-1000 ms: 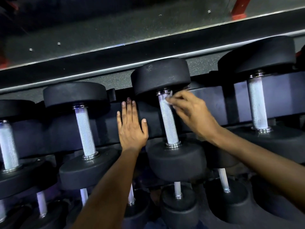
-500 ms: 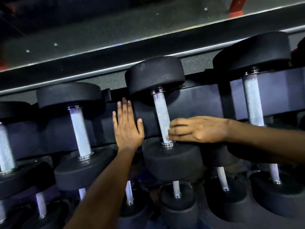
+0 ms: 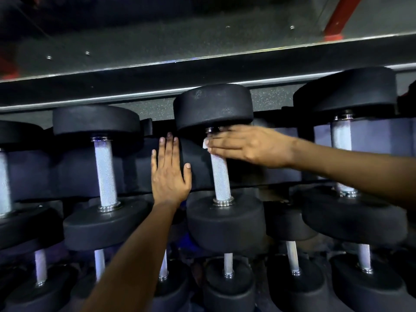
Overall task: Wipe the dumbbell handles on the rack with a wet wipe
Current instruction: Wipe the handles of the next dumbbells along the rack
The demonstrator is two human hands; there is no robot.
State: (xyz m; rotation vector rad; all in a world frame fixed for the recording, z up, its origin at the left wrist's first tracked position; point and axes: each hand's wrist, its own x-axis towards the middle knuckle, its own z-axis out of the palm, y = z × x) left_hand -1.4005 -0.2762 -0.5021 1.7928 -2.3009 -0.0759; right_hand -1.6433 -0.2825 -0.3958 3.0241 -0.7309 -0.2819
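**Wet wipe held at the top of a middle dumbbell handle**

A dark rack [image 3: 281,161] of black dumbbells is seen from above, in dim light. At the far left, part of a handle is cut off by the frame edge. Next, a dumbbell with a knurled silver handle [image 3: 105,174] stands untouched. Beside it, the left hand [image 3: 168,174] is laid flat on the rack padding, fingers straight, holding nothing. Just right of it stands the middle handle [image 3: 220,176]; the right hand [image 3: 245,145] is pressed against its upper end, under the top weight head [image 3: 213,106], and the fingers are closed over a white wet wipe [image 3: 205,144], of which only a corner shows. At the far right another handle [image 3: 340,136] is partly hidden by the forearm.

The wipe is judged thin, soft and light, best pinched around the bar. The handles look stiff, rough-textured steel; the dumbbells are probably heavy and unlikely to shift. No brand, label or writing can be read.
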